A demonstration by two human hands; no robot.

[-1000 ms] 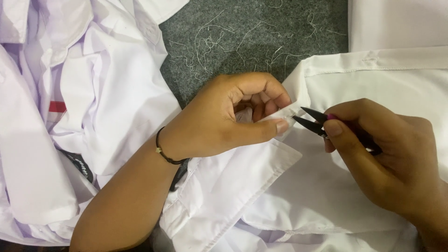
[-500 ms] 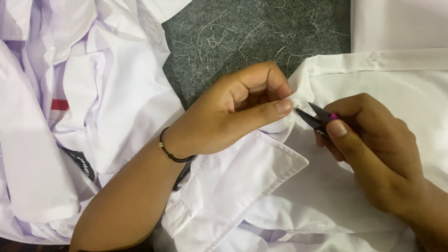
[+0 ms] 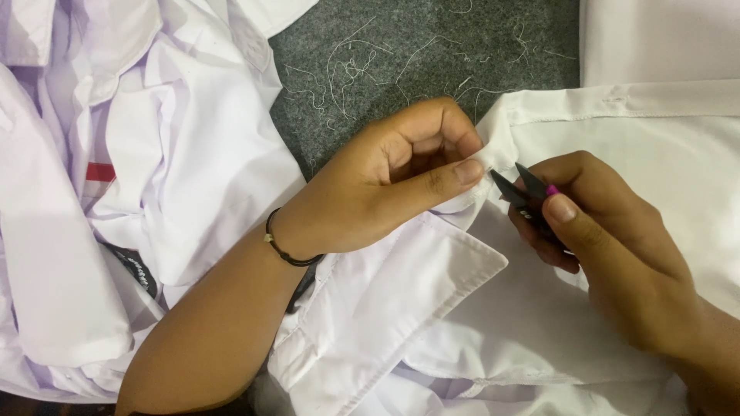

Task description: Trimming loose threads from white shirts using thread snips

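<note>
While the left hand (image 3: 385, 185) pinches a corner of the white shirt (image 3: 617, 146) near the grey mat (image 3: 416, 46), the right hand (image 3: 609, 231) grips black thread snips (image 3: 520, 192) just beside it

A heap of crumpled white garments (image 3: 116, 192) fills the left side of the frame, folds overlapping and edges turned back; a small red tag (image 3: 99, 171) shows between two folds near the left edge; a black label (image 3: 137, 268) lies lower down, partly tucked under the cloth; the work surface, a dark grey felt-like mat (image 3: 401, 46), is exposed at top centre; loose pale thread clippings (image 3: 351, 73) are scattered across it in curls and short strands, thickest near the middle of the bare patch; a flat piece of white fabric (image 3: 655, 38) covers the mat's top right corner, its lower edge straight.
</note>
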